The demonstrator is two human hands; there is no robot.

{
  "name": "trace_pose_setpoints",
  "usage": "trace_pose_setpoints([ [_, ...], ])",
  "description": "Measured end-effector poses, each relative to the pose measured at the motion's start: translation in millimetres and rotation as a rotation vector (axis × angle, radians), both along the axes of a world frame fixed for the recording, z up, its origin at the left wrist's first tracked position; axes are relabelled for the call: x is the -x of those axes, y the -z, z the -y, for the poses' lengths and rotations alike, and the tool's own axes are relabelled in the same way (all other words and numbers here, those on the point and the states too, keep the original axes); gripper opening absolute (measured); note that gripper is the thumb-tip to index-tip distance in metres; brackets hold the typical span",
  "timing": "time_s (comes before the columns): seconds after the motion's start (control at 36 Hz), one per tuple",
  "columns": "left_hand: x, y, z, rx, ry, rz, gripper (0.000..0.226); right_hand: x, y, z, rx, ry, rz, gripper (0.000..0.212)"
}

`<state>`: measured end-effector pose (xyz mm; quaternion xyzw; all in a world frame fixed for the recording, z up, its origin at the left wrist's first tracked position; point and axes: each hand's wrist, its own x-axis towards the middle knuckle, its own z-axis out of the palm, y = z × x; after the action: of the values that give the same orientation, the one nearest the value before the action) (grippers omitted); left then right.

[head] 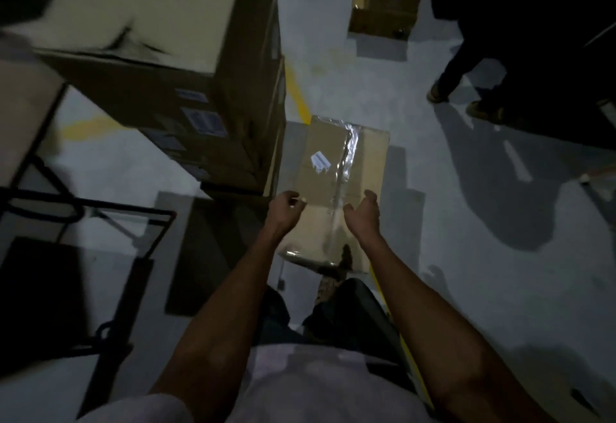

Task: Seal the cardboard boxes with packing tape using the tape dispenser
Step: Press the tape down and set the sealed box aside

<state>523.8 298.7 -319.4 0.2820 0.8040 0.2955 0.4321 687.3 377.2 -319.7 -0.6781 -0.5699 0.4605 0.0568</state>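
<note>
On the grey concrete floor (433, 256), left of the flat brown cardboard box (336, 189) sealed lengthwise with shiny clear packing tape (348, 152), stands a tall stack of large brown cartons (186, 66). Above the box's near half hover both hands: the left hand (286, 204) loosely curled, the right hand (365, 211) cupped with relaxed fingers, neither holding anything.

Both bare arms outstretched, left hand (286, 204) and right hand (364, 210) loosely curled, empty.
</note>
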Motion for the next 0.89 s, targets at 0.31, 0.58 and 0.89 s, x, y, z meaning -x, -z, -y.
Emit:
trace_pose_setpoints([
  [0.31,57,-186,37,-0.567,-0.316,-0.153,0.018,103,-197,11,-0.35,-0.155,-0.337,0.045],
  [0.58,231,-211,55,-0.562,-0.745,-0.351,0.029,240,-208,35,-0.244,0.111,-0.452,0.067],
  [0.89,370,-205,30,-0.298,-0.639,-0.001,0.105,338,-207,33,0.013,0.44,-0.594,0.092],
])
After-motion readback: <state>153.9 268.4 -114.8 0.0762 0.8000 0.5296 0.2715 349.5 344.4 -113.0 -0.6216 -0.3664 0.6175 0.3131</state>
